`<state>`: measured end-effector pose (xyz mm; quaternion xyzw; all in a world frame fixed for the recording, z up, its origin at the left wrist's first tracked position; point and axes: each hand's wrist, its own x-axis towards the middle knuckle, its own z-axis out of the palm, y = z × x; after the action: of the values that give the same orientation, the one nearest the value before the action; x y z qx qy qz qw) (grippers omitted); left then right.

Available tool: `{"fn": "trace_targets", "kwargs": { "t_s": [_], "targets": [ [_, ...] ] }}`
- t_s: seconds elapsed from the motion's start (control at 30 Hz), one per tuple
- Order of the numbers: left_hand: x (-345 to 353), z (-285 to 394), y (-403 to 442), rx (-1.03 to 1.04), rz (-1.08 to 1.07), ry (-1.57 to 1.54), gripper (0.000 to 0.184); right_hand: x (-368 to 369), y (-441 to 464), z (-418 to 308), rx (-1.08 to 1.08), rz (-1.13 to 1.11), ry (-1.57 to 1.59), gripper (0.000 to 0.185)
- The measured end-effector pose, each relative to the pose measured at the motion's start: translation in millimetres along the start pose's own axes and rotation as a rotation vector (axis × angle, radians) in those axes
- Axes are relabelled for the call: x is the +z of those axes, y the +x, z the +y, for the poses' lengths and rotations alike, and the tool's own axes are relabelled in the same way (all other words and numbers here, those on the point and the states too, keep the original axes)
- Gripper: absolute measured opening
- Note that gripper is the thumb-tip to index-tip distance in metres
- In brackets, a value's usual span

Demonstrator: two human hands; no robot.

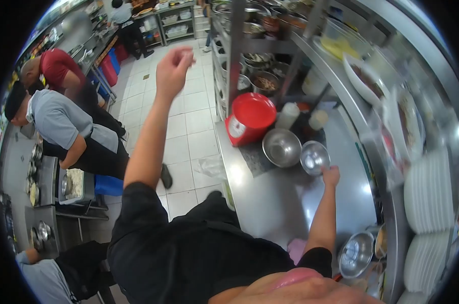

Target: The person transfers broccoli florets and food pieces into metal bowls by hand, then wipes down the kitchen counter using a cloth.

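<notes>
Right hand (331, 176): fingers clamped on the near right rim of the small metal bowl (314, 157). Bowl sits over the steel table (262, 205), to the right of and nearer the wearer than the red scale (253, 110), which serves as reference. Whether the bowl's base touches the table: cannot tell.

Left hand (175, 68): raised well to the left of the scale and farther forward, over the tiled floor (184, 119). Fingers partly curled; nothing seen in the grasp. Whether fingertips and thumb meet: cannot tell.

Larger metal bowl (281, 148): between scale and small bowl, just beside the latter, partly over a dark mat (256, 161). Squeeze bottle (288, 116): upright, just right of scale. Second bottle (318, 120): farther right.

Beyond scale: shelving with metal food containers (265, 82). Right of scale, upper shelf: clear tub (341, 41) with yellow contents, long white dish (364, 78) with food. Far right, nearer wearer: stacked white plates (429, 195). Near end of table, right side: metal basin (356, 255). Crumpled clear plastic (209, 166): left of scale, nearer wearer.

Well left of scale: person in grey shirt (62, 116) and person in red shirt (62, 71), both bent over counters.
</notes>
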<state>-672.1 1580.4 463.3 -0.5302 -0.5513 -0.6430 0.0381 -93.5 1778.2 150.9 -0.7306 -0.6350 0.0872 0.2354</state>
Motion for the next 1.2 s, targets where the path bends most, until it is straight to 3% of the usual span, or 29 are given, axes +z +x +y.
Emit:
{"fn": "trace_targets", "kwargs": {
  "t_s": [0.1, 0.13, 0.17, 0.2, 0.23, 0.27, 0.3, 0.33, 0.4, 0.43, 0.5, 0.53, 0.6, 0.63, 0.77, 0.87, 0.93, 1.07, 1.1, 1.17, 1.2],
  "targets": [
    [-20, -60, 111, 0.057, -0.061, 0.114, 0.027, 10, 22, 0, -0.109, -0.008, -0.22, 0.035],
    [-17, -85, 151, 0.092, -0.088, 0.181, 0.027, 2, 26, -13, -0.039, -0.066, -0.263, 0.03],
    [-9, -111, 189, 0.124, -0.124, 0.243, 0.026, -7, 31, -21, 0.067, -0.176, -0.226, 0.026],
    [9, -148, 227, 0.104, -0.153, 0.27, 0.027, -12, 29, -23, -0.028, -0.142, -0.329, 0.028],
    [26, -180, 267, 0.097, -0.173, 0.298, 0.027, -19, 27, -30, 0.001, -0.156, -0.312, 0.036],
    [44, -189, 298, 0.074, -0.24, 0.322, 0.026, -30, 28, -54, 0.081, -0.107, -0.098, 0.039],
    [64, -220, 332, 0.243, -0.281, 0.429, 0.025, -35, 14, -65, 0.175, -0.079, 0.1, 0.042],
    [85, -252, 355, 0.238, -0.318, 0.416, 0.025, -6, 24, -18, 0.182, 0.09, 0.139, 0.04],
    [127, -297, 407, 0.226, -0.661, 0.552, 0.027, -43, -2, -81, 0.112, 0.2, -0.02, 0.034],
    [147, -316, 432, 0.246, -0.676, 0.529, 0.027, -50, -2, -96, 0.14, 0.215, -0.028, 0.034],
    [192, -348, 453, 0.44, -1.124, 0.758, 0.03, -73, -22, -108, 0.265, 0.288, 0.224, 0.03],
    [198, -336, 448, 0.46, -1.136, 0.734, 0.03, -87, -37, -119, 0.288, 0.304, 0.211, 0.03],
    [185, -301, 427, 0.7, -1.079, 1.072, 0.03, -108, -69, -142, 0.244, 0.364, 0.194, 0.026],
    [168, -265, 419, 0.664, -1.151, 1.12, 0.028, -115, -86, -149, 0.274, 0.375, 0.164, 0.025],
    [183, -293, 439, 0.746, -1.232, 1.044, 0.026, -125, -151, -179, 0.365, 0.367, 0.299, 0.022],
    [177, -302, 452, 0.756, -1.136, 0.853, 0.022, -130, -181, -225, 0.366, 0.313, 0.205, 0.021],
    [160, -289, 457, 0.429, -0.998, 0.644, 0.025, -128, -192, -254, 0.367, 0.284, 0.241, 0.017],
    [173, -337, 479, 0.628, -0.901, 0.484, 0.038, -115, -196, -282, 0.359, 0.216, 0.409, 0.019],
    [170, -337, 478, 0.583, -0.867, 0.426, 0.027, -112, -194, -283, 0.351, 0.158, 0.373, 0.02],
    [162, -329, 474, 0.29, -0.843, 0.266, 0.03, -109, -186, -296, 0.36, 0.02, 0.277, 0.023],
    [154, -323, 470, 0.289, -0.841, 0.268, 0.03, -106, -182, -307, 0.358, 0.019, 0.278, 0.023]
  ]
}}
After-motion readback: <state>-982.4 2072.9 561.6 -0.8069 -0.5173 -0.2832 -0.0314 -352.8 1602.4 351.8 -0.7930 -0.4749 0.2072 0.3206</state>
